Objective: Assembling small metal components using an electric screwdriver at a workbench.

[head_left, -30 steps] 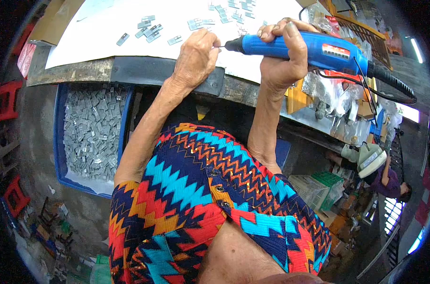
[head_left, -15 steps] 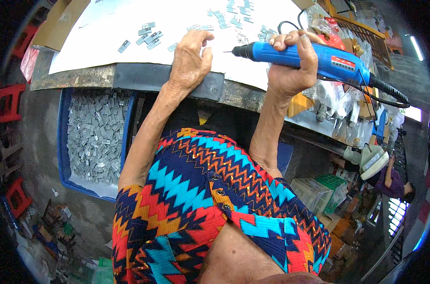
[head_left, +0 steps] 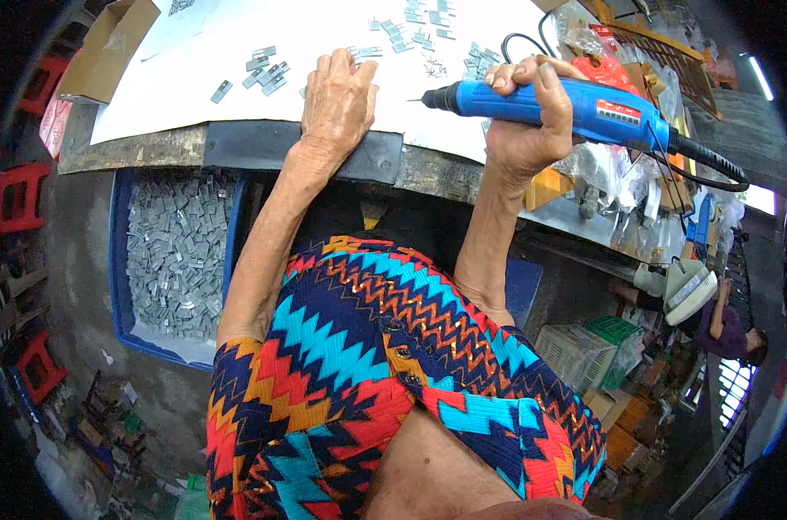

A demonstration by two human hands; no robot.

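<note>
My right hand point(head_left: 532, 113) is wrapped round a blue electric screwdriver point(head_left: 558, 108), held level above the white-covered table with its thin bit pointing left. On the table's near side my left hand point(head_left: 337, 100) lies back up, its fingers bent and close together. Its fingertips are hidden, so what is under or in them does not show. Small grey metal plates point(head_left: 267, 74) lie just left of it, and a few more plates point(head_left: 367, 52) are beside its fingertips. Farther right rest a scatter of tiny screws point(head_left: 435, 67) and another group of grey plates point(head_left: 480, 61).
A blue bin point(head_left: 120, 260) full of grey plates stands below the table's edge at left. A cardboard box point(head_left: 107, 52) occupies the table's far left. Plastic bags point(head_left: 623, 182) crowd the right, and another person point(head_left: 727, 325) is at the far right.
My left hand has turned back up and shifted slightly left, its fingers now down toward the table. The screwdriver in my right hand has barely moved.
</note>
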